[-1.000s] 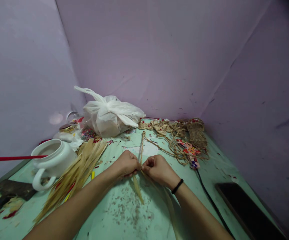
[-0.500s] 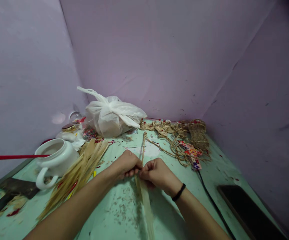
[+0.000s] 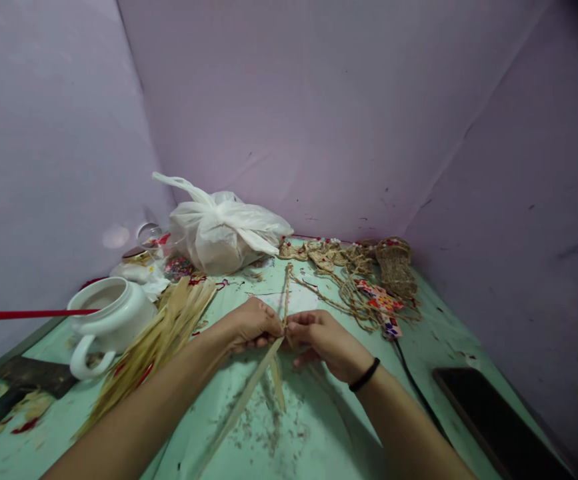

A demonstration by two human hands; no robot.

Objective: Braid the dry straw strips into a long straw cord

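Note:
My left hand (image 3: 250, 324) and my right hand (image 3: 321, 339) meet at the middle of the pale green table (image 3: 319, 440). Both pinch the near end of a thin braided straw cord (image 3: 285, 287) that runs away from me towards the back wall. Flat loose straw strips (image 3: 249, 393) hang from the pinch and slant down to the left over the table. A black band circles my right wrist. The fingertips hide the point where the strips join the braid.
A bundle of straw strips (image 3: 153, 347) lies at left beside a white pot (image 3: 111, 317) with a red stick (image 3: 29, 314) across it. A white plastic bag (image 3: 223, 230) sits behind. Woven straw pieces and cords (image 3: 369, 273) are at back right. A black cable (image 3: 419, 393) and a dark slab (image 3: 499, 427) lie at right.
The loose strips, which hung straight towards me, now swing out to the lower left. My right hand has shifted a little to the right and its fingers have turned over the braid.

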